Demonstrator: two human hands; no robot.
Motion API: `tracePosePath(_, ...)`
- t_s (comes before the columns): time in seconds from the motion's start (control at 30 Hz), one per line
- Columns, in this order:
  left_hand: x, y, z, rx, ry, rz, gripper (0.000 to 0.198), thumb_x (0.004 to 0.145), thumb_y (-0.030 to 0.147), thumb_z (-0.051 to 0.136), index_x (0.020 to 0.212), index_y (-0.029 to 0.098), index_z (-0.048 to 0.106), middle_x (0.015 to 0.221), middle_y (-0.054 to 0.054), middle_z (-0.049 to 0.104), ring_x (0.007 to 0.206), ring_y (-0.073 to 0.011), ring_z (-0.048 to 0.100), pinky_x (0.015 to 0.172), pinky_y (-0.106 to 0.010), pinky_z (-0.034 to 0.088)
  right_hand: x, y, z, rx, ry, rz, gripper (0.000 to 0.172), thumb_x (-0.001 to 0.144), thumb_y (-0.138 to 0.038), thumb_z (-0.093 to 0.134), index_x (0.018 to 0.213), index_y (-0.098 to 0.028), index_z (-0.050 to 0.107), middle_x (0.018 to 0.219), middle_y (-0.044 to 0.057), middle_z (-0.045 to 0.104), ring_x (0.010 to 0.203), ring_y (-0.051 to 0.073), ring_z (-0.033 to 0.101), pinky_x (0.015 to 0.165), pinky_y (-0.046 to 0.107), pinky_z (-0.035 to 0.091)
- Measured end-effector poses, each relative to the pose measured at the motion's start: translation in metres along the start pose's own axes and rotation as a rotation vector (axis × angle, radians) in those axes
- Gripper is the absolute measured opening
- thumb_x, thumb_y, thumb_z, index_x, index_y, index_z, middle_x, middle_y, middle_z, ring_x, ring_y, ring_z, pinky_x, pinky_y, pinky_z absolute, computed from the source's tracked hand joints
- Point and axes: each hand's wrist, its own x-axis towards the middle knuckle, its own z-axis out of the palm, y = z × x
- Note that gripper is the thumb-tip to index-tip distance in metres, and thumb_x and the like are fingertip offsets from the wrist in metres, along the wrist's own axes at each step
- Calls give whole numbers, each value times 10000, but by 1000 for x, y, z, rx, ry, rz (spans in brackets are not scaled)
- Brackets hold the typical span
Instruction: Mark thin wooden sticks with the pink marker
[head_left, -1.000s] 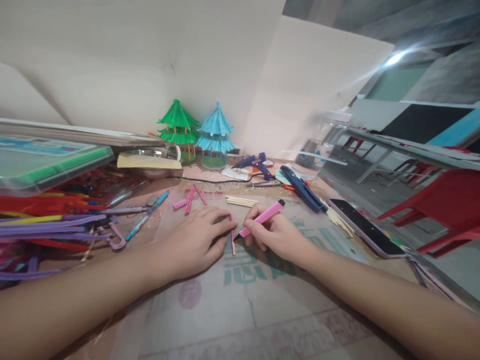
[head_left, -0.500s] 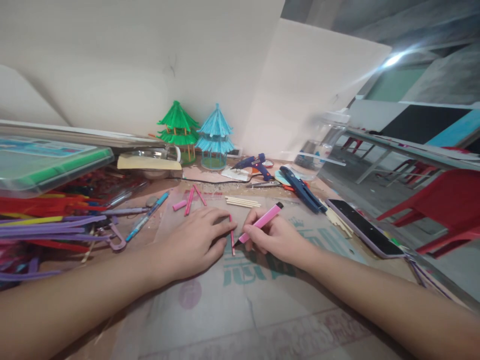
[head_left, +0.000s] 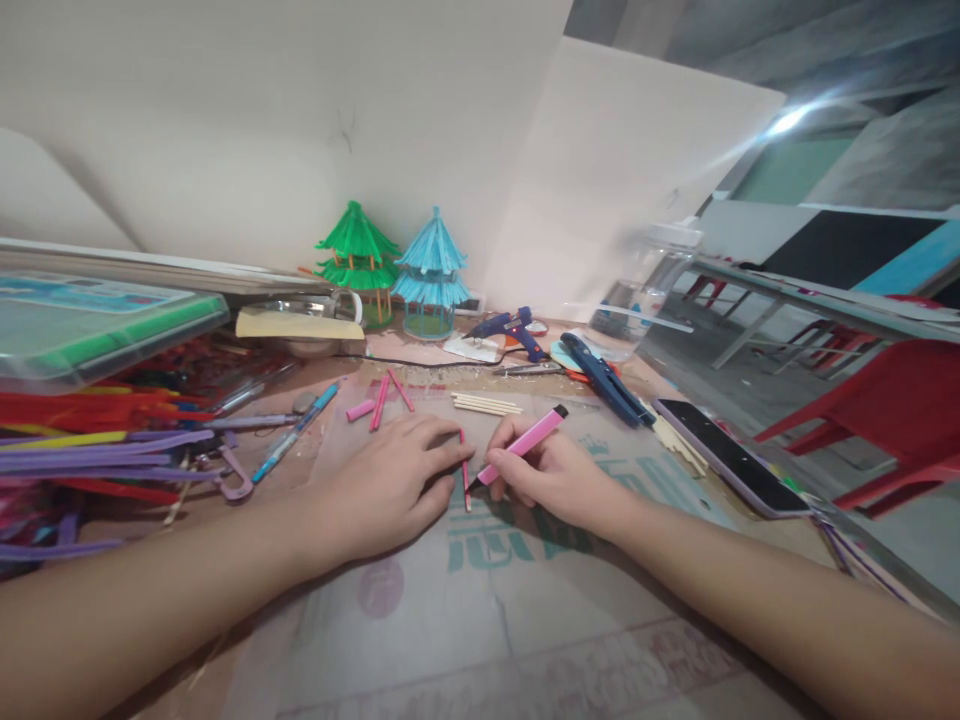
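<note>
My right hand (head_left: 555, 480) grips a pink marker (head_left: 531, 438), its dark tip resting against a thin stick (head_left: 465, 470) that is mostly coloured pink. The stick's near end looks paler. My left hand (head_left: 390, 485) lies palm down beside it, with fingertips holding the stick against a printed plastic sheet (head_left: 360, 640). Beyond the left hand are a pink marker cap (head_left: 360, 410) and several pink sticks (head_left: 379, 402). A small row of plain wooden sticks (head_left: 487, 404) lies past the marker.
A green model pavilion (head_left: 356, 255) and a blue one (head_left: 431, 270) stand at the back, near a glue gun (head_left: 510, 328). To the right are a utility knife (head_left: 604, 378) and a phone (head_left: 727, 455). Coloured pipe cleaners (head_left: 97, 455) and a plastic box (head_left: 112, 320) crowd the left.
The marker tip has shifted very slightly along the stick. Both hands otherwise keep the same place and grip.
</note>
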Motion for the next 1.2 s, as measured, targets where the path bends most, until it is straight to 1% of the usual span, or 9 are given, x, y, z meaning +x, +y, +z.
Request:
tracePosePath(0.17,1,1,-1,10,0,10,396,914,190,429,1277,188,588,1236,-123,577,1162,-273,515,987,-476,437,2,1,0,-16,60,18,166,845,-321,570,762,-201,489,560,-44,585,406,67,427,417,188,337)
tracePosePath(0.43,1,0,-1,7,10,16,389,909,184,434,1266,218,585,1233,-111,571,1159,-270,517,984,-475,437,2,0,1,-35,75,14,179,842,-347,563,761,-204,491,560,-47,581,404,73,428,414,193,344)
tracePosePath(0.6,1,1,-1,10,2,22,386,911,178,424,1259,202,590,1230,-117,571,1162,-272,515,992,-484,433,2,1,0,-38,80,18,174,840,-334,557,749,-205,484,553,-47,579,403,72,433,415,193,343)
tracePosePath(0.7,1,1,-1,6,5,21,389,918,186,429,1273,207,585,1249,-116,568,1172,-275,510,997,-489,430,2,2,0,-19,56,8,179,834,-329,569,745,-208,472,541,-47,581,410,76,441,422,195,346)
tracePosePath(0.83,0,0,0,4,0,8,376,924,201,434,1260,178,602,1267,-130,567,1186,-287,505,1007,-498,425,1,3,-1,0,-7,3,189,822,-323,592,740,-214,460,533,-51,579,416,78,445,424,197,340)
tracePosePath(1.07,1,0,-1,14,-4,15,403,912,186,432,1284,190,586,1255,-129,567,1178,-282,509,1003,-497,427,1,2,0,-19,62,1,187,840,-340,573,754,-207,475,554,-45,579,419,71,433,427,196,345)
tracePosePath(1.13,1,0,0,17,3,20,398,915,187,429,1280,188,587,1254,-127,569,1176,-277,511,1000,-492,430,1,1,0,-9,43,2,202,838,-350,582,753,-205,470,546,-45,581,420,69,436,424,192,344)
tracePosePath(1.2,1,0,0,12,8,20,379,919,194,432,1257,182,603,1256,-125,573,1176,-275,513,1001,-488,431,1,1,0,12,-6,1,217,827,-359,596,751,-206,463,536,-47,582,423,70,448,419,187,342)
